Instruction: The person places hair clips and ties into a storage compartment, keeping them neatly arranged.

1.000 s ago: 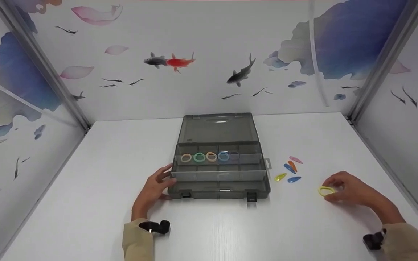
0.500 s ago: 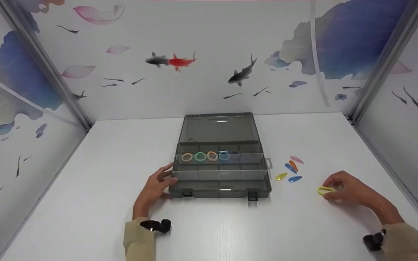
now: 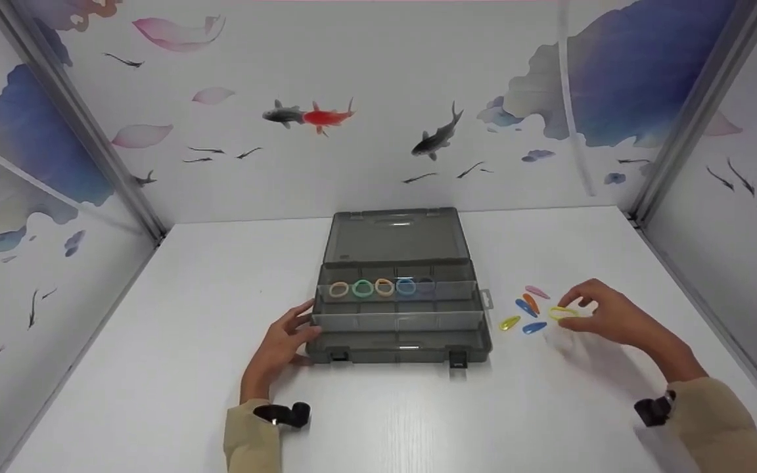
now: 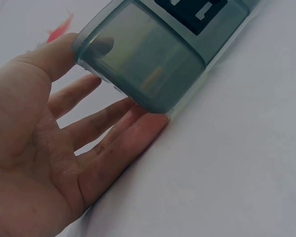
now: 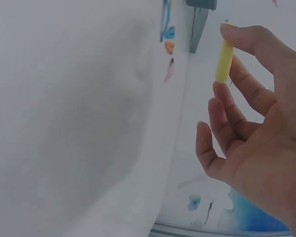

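My right hand (image 3: 605, 315) pinches a yellow hair tie (image 3: 554, 315) between thumb and fingers, above the table beside the hair clips. In the right wrist view the yellow hair tie (image 5: 224, 61) appears edge-on at the fingertips. My left hand (image 3: 283, 338) holds the left front corner of a grey see-through storage box (image 3: 395, 356), thumb over the rim and fingers against the outer side. The left wrist view shows that box corner (image 4: 148, 64) close up. Several hair ties, among them a green one (image 3: 363, 295), sit in a row in the box's back compartment.
Several snap hair clips lie right of the box: a pink one (image 3: 537, 292), an orange one (image 3: 531, 303), a yellow one (image 3: 510, 322) and blue ones, one nearest the front (image 3: 535, 328). The box's lid (image 3: 396, 238) lies back. Printed wall panels (image 3: 378, 52) surround the table.
My right hand has lifted the yellow hair tie off the table and carried it left and away from me, toward the clips. The left hand stays at the box corner.
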Demonstrator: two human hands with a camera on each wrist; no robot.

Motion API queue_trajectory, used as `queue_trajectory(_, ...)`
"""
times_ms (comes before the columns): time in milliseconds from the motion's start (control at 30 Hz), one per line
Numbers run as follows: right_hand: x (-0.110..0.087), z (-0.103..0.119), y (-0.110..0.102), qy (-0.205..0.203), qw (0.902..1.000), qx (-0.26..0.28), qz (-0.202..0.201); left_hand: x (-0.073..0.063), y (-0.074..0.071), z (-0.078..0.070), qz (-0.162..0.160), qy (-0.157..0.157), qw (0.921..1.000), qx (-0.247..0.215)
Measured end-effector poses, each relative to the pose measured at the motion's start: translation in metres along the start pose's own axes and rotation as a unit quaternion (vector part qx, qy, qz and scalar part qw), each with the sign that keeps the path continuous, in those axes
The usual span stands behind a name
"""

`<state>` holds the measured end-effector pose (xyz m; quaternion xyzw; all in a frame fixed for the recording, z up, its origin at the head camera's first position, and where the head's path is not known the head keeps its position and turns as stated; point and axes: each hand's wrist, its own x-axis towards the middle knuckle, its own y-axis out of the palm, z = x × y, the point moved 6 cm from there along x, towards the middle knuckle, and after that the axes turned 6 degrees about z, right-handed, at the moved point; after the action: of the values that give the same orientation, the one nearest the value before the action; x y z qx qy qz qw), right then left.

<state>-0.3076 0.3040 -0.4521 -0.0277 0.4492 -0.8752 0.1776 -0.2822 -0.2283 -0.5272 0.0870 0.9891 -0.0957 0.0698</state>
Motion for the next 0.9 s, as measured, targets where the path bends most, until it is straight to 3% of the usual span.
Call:
queue_trajectory(300,0.034,0.06,-0.009,-0.069,0.9973,-0.005,-0.026,0.002,0.003,-0.001,0.003,0.006,1.0,-0.002)
queue_trajectory(900,0.106,0.112,0.016,-0.064,0.9976,-0.018,0.018,-0.001,-0.002,0.003,0.001,-0.003,1.0,0.008)
